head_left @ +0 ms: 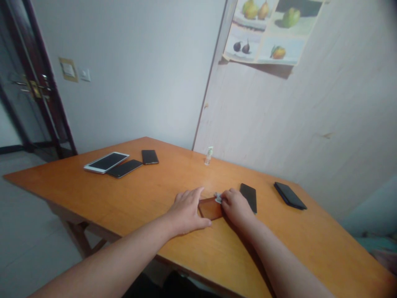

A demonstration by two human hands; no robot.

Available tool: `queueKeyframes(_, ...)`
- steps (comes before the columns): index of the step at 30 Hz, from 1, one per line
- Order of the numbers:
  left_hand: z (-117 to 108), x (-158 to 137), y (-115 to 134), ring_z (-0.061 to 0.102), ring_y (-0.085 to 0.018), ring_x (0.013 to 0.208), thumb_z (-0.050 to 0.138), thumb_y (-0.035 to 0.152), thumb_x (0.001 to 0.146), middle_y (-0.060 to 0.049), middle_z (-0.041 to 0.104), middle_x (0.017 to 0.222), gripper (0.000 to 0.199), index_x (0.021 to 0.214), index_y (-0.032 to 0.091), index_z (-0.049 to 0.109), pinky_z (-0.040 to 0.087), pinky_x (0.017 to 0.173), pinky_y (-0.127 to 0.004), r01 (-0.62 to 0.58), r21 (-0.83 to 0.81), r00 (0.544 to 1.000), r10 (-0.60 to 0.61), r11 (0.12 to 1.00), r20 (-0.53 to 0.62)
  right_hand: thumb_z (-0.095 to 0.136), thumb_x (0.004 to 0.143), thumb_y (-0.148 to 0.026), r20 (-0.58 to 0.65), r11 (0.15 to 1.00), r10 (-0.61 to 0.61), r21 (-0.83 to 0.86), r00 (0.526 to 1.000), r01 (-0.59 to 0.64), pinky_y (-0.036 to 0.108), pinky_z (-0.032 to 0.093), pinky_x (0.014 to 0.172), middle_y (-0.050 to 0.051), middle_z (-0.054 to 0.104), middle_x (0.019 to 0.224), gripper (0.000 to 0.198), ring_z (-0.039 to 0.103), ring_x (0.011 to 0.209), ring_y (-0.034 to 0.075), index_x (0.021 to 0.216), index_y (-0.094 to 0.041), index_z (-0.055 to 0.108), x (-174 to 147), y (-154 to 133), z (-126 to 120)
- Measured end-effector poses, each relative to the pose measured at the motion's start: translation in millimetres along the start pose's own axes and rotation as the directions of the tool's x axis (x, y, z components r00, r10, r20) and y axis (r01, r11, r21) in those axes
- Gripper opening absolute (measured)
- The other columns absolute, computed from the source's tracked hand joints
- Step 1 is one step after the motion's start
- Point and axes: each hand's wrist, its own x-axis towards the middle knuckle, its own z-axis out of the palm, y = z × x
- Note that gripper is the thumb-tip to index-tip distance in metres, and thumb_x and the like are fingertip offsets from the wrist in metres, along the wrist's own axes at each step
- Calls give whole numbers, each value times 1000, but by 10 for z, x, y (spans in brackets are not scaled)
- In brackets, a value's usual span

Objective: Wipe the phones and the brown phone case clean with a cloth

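Observation:
A flat, brown-looking phone point(211, 208) lies on the wooden table point(173, 190) between my hands; its surface looks glossy. My left hand point(187, 211) grips its left end, the thumb along the near edge and the fingers by the far corner. Over the right end is my right hand point(237, 207), its fingers closed on a crumpled whitish cloth or tissue point(218, 198) that touches the phone's far edge. Much of the phone's right side is hidden under that hand. Just beyond my right hand, a black phone point(249, 196) lies flat.
A small clear pump bottle point(209, 156) stands near the wall. At the left lie a white tablet point(107, 162), a dark phone-like slab point(125, 169) against it, and another dark phone point(150, 157). A black folded case point(289, 195) lies toward the right edge.

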Motion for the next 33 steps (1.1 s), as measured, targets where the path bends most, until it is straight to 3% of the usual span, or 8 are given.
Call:
queueKeyframes(3, 8, 0, -3, 49, -37, 125, 75, 54, 63, -14, 57, 134, 98, 145, 21, 33, 35, 104, -49, -11, 15, 1000, 11, 1000, -17, 50, 92, -19, 37, 949, -259, 196, 965, 247, 25, 39, 82, 4, 62, 93, 20, 56, 92, 17, 98, -21, 69, -80, -211, 16)
queueKeyframes(5, 17, 1, -11, 49, -37, 125, 74, 53, 63, -14, 56, 136, 96, 144, 21, 34, 36, 103, -49, -20, 16, 999, 20, 1000, -26, 51, 93, -23, 49, 917, -336, 244, 941, 315, 24, 40, 81, 3, 62, 93, 20, 57, 91, 16, 103, -24, 68, -99, -312, 22)
queueKeyframes(10, 21, 8, -27, 50, -37, 125, 76, 55, 61, -12, 58, 133, 97, 144, 24, 36, 34, 105, -49, -9, 6, 1000, 9, 1000, -21, 53, 90, -21, 57, 997, -75, 9, 996, 75, 26, 38, 72, 6, 62, 89, 15, 56, 85, 18, 89, -19, 69, -5, -60, -30)
queueKeyframes(14, 5, 12, -18, 53, -36, 121, 77, 56, 59, -11, 61, 128, 98, 143, 23, 37, 35, 103, -48, -9, -15, 1000, 9, 1000, -12, 50, 88, -19, -27, 975, 140, -170, 990, -143, 29, 36, 68, 11, 62, 90, 18, 56, 88, 22, 83, -17, 67, 18, 189, -76)
queueKeyframes(18, 7, 15, -17, 51, -37, 123, 77, 56, 60, -12, 60, 130, 97, 142, 21, 38, 35, 104, -49, -5, 7, 1000, 5, 1000, -14, 52, 84, -15, 48, 998, -36, 47, 998, 33, 26, 37, 72, 7, 62, 90, 15, 57, 85, 18, 87, -19, 66, -68, 9, -33)
queueKeyframes(22, 20, 12, -31, 52, -36, 122, 75, 58, 60, -12, 60, 130, 96, 141, 21, 40, 37, 102, -48, -13, 17, 1000, 14, 1000, -26, 54, 82, -14, 125, 938, -281, 243, 952, 245, 23, 38, 73, 1, 63, 87, 15, 57, 82, 15, 86, -22, 65, -127, -172, -40)
queueKeyframes(29, 32, 13, -51, 53, -35, 119, 76, 58, 60, -11, 61, 129, 95, 141, 23, 40, 37, 102, -48, -25, 3, 999, 25, 1000, -24, 55, 74, -10, 70, 999, 37, 5, 997, -38, 26, 35, 69, 5, 64, 81, 14, 55, 79, 18, 74, -19, 64, -91, 146, -149)
queueKeyframes(33, 47, 17, -60, 52, -36, 121, 76, 59, 60, -12, 60, 129, 94, 139, 22, 42, 37, 101, -48, -32, 33, 999, 33, 999, -35, 54, 77, -10, 91, 937, -193, 313, 977, 156, 23, 38, 72, 1, 66, 83, 14, 57, 81, 15, 75, -21, 63, -177, -72, -109)
